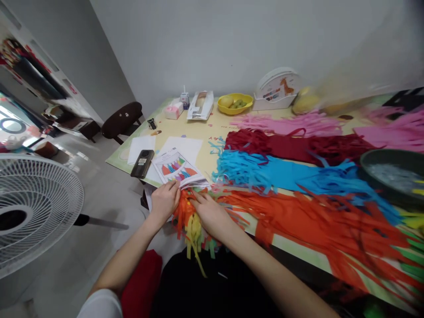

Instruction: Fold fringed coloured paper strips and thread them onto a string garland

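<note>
My left hand (164,201) and my right hand (211,214) rest at the table's near edge on a small bundle of fringed paper strips (189,221) in orange, yellow and green that hangs over the edge. The fingers of both hands curl down onto the bundle, pressing it. Just behind my hands lies an open booklet (177,170) with coloured pictures, its pages touching my left fingertips. A long sheet of orange fringed paper (311,225) stretches to the right from my right hand.
Blue (281,174), dark red (298,145) and pink (288,123) fringed sheets lie across the table. A phone (142,163), white papers (141,147), a yellow fruit bowl (235,103), a dark bowl (394,174) and a white fan (33,207) at the left are nearby.
</note>
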